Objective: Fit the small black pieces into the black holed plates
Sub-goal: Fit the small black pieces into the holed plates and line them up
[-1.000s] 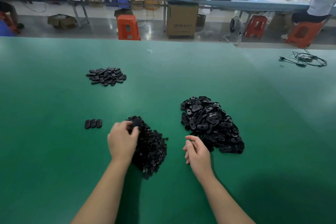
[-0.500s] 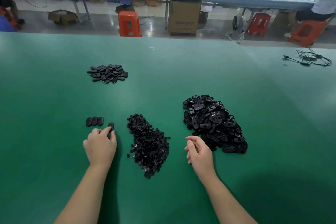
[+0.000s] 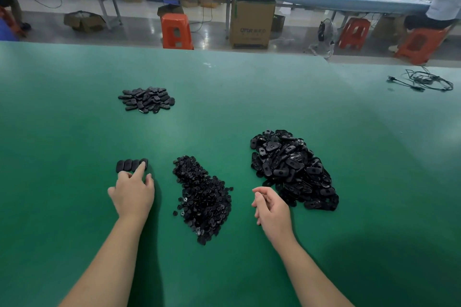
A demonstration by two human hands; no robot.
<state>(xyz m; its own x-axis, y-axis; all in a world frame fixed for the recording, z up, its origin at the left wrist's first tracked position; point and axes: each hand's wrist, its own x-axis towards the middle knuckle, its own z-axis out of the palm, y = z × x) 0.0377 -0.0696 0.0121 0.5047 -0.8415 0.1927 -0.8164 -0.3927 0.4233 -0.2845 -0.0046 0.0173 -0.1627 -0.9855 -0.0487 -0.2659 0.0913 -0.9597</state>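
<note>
A heap of small black pieces [image 3: 203, 198] lies on the green table between my hands. To its right is a bigger heap of black holed plates [image 3: 291, 169]. A short row of black oval plates [image 3: 128, 165] sits at the left, side by side. My left hand [image 3: 133, 190] rests just below that row, its index finger stretched out and touching the rightmost plate. My right hand [image 3: 270, 208] rests on the table beside the plate heap, fingers loosely curled, with nothing visible in it.
A third small heap of black oval parts [image 3: 147, 99] lies further back on the left. A tangle of black cable [image 3: 424, 81] sits at the far right. Beyond the table's far edge stand an orange stool [image 3: 176, 31] and a cardboard box [image 3: 252, 23].
My left hand left the small-piece heap, moved left and set one more plate at the right end of the row. The right hand stayed put.
</note>
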